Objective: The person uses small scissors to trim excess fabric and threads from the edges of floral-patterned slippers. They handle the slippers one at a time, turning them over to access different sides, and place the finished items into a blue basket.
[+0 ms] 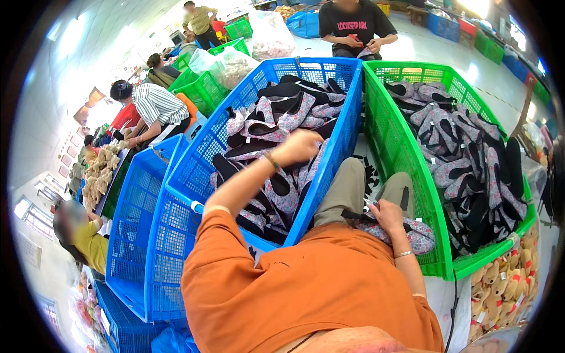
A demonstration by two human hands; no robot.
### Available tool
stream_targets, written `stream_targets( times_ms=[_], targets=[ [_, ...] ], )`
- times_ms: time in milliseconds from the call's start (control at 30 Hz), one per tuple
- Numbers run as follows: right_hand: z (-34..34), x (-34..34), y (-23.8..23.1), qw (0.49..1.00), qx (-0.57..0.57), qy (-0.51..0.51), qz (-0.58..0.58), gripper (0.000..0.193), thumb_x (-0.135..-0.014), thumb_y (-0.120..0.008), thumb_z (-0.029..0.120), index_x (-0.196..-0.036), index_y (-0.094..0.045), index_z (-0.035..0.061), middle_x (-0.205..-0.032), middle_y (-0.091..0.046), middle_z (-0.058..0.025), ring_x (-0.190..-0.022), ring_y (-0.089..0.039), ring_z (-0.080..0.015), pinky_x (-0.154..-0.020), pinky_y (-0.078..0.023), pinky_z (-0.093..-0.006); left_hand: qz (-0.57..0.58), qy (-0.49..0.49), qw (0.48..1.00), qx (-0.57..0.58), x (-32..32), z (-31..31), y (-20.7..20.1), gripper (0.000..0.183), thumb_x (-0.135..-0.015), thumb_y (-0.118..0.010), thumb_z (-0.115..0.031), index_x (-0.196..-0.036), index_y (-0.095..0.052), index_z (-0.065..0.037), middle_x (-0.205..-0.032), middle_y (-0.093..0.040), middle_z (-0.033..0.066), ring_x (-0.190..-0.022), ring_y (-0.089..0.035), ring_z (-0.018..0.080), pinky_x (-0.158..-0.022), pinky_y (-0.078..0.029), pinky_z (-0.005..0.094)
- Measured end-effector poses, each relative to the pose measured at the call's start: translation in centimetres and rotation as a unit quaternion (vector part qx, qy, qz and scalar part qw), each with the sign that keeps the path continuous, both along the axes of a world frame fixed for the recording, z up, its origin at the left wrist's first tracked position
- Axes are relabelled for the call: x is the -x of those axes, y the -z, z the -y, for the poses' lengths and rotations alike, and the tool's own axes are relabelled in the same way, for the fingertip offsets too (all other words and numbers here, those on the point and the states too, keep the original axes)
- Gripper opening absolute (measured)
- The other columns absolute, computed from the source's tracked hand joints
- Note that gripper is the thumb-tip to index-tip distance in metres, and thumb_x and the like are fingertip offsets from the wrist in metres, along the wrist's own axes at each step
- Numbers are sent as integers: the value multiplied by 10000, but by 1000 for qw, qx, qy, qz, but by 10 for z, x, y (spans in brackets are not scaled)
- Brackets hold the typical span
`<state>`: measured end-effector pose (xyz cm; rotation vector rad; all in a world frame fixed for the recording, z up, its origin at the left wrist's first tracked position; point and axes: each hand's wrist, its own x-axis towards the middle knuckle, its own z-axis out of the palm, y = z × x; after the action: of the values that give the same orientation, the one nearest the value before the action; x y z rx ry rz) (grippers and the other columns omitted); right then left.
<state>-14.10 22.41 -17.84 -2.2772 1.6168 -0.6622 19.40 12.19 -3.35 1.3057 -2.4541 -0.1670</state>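
My left hand (296, 148) is over the right side of a blue plastic crate (329, 191), its fingers curled close to grey floral fabric pieces; what they hold, if anything, is hidden. Grey floral and black sewn pieces (279, 115) are heaped in that crate. At my lap, my right hand (386, 216) is closed on a grey floral fabric piece (421, 236) with black parts, which lies across my thigh and under my wrist. Something small and whitish (369, 202) shows at the fingertips, too small to name.
A green crate (406, 217) full of similar pieces (447, 135) stands close on my right. Empty blue crates (132, 217) lean at left. Tan plush pieces (506, 282) lie at lower right. Across from me sits a person in black (358, 23); other people work at left.
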Motion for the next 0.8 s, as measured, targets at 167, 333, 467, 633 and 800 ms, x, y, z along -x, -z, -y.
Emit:
stream_targets(
  times_ms=[167, 333, 467, 633, 800],
  targets=[
    [1, -2, 3, 1000, 10, -1, -12, 447, -826, -603, 449, -707, -573, 18, -716, -616, -190, -696, -604, -390, -606, -469, -473, 35, 134, 990, 6, 56, -77, 75, 227, -701, -598, -72, -924, -638, -76, -846, -574, 98, -872, -565, 287, -763, -463, 382],
    [0, -3, -3, 1000, 10, 6, -15, 435, -824, -614, 427, -697, -560, 15, -692, -606, -206, -677, -593, -402, -591, -455, -480, 68, 99, 991, 65, 62, -79, 86, 109, -655, -584, -62, -760, -609, -76, -780, -545, 74, -828, -560, 254, -740, -453, 359],
    [1, -2, -1, 1000, 18, 4, -16, 441, -831, -603, 433, -698, -558, 15, -691, -607, -208, -673, -591, -405, -590, -454, -480, 116, 95, 986, 70, 62, -83, 84, 46, -650, -591, -69, -696, -584, -75, -777, -556, 70, -840, -564, 247, -758, -454, 351],
    [0, -3, -3, 1000, 19, 4, -13, 443, -833, -599, 439, -700, -566, 18, -698, -615, -203, -673, -597, -399, -592, -458, -479, 130, 96, 985, 60, 63, -83, 83, 43, -643, -599, -74, -683, -585, -78, -789, -565, 68, -838, -570, 246, -760, -456, 354],
    [0, -4, -2, 1000, 10, 6, -18, 436, -831, -602, 434, -704, -575, 18, -709, -618, -206, -688, -600, -397, -604, -463, -479, 152, 100, 982, 54, 62, -82, 85, 43, -643, -604, -85, -685, -596, -82, -788, -574, 62, -841, -574, 242, -754, -455, 353]
  ],
)
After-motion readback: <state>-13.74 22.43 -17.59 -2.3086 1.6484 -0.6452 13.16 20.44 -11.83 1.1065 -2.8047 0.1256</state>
